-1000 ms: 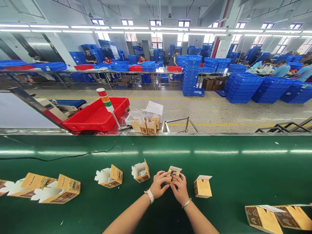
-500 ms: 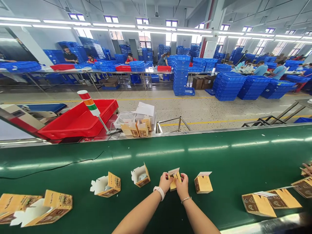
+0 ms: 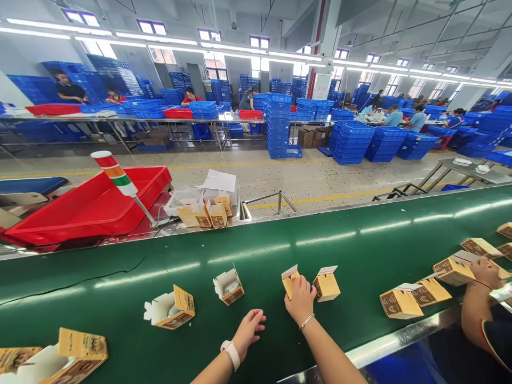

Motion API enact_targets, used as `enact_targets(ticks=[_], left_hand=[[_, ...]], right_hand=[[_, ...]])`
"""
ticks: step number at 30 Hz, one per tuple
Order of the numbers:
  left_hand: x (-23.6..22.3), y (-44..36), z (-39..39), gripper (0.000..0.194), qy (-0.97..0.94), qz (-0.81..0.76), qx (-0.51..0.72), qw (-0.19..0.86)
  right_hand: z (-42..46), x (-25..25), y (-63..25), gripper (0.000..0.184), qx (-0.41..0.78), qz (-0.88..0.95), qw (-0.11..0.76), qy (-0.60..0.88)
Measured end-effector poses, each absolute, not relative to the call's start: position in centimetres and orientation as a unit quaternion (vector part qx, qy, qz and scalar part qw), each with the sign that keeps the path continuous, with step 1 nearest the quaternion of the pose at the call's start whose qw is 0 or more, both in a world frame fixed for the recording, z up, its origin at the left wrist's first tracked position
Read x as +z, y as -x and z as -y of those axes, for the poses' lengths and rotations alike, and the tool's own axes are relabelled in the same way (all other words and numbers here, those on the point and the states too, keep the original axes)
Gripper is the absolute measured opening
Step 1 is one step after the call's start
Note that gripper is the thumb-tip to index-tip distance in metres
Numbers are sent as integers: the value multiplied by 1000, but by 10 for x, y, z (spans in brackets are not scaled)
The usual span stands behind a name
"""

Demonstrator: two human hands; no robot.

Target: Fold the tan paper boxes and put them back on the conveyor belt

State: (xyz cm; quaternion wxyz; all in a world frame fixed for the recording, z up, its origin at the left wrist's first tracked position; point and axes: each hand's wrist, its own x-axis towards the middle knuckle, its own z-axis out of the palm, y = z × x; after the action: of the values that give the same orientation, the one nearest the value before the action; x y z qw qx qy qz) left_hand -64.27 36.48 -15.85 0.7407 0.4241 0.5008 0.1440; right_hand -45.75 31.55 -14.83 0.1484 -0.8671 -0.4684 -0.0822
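My right hand [image 3: 301, 303] grips a small yellow-brown carton [image 3: 289, 278] on the green conveyor belt [image 3: 224, 354], its fingers covering part of the box. The top is folded down, with a pale flap edge still standing up. Just right of it sits a similar carton [image 3: 327, 286] with its flap raised. My left hand [image 3: 248, 332] hovers over the belt below and left, fingers loosely bent and holding nothing. On the left stand open cartons, one [image 3: 231, 287] with a pale item inside and another [image 3: 173, 309] with its flaps spread.
At the right, a co-worker's hand [image 3: 486, 272] touches cartons near more closed boxes [image 3: 400, 305]. Further open cartons [image 3: 80, 357] lie at lower left. Beyond the belt are a red tray [image 3: 100, 213], a signal light [image 3: 114, 173] and a black cable [image 3: 100, 277].
My left hand has let go of the carton and moved down and left. The right hand has shifted over the carton, now nearer the neighbouring one. The view has turned rightward.
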Motion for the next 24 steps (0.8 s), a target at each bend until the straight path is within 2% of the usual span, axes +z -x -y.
enact_targets(ticks=[6, 9, 11, 15, 20, 24], left_hand=[[-180, 677, -351, 63, -427, -531, 117, 722], [-194, 687, -346, 67, -426, -563, 100, 701], [-197, 693, -344, 66, -432, -551, 99, 708], [-184, 691, -342, 62, -458, -523, 109, 711], [-150, 656, -350, 54, -513, -505, 92, 688], [-141, 632, -349, 49, -525, -478, 102, 697]], right_hand=[[-281, -122, 410, 34, -71, 457, 108, 880], [-272, -108, 385, 51, -20, 433, 103, 895], [-272, -101, 369, 62, 13, 342, 127, 931], [-272, -90, 337, 60, 96, 195, 167, 962], [-262, -80, 310, 45, 164, 252, 152, 941], [-253, -75, 309, 55, 147, 252, 126, 948]])
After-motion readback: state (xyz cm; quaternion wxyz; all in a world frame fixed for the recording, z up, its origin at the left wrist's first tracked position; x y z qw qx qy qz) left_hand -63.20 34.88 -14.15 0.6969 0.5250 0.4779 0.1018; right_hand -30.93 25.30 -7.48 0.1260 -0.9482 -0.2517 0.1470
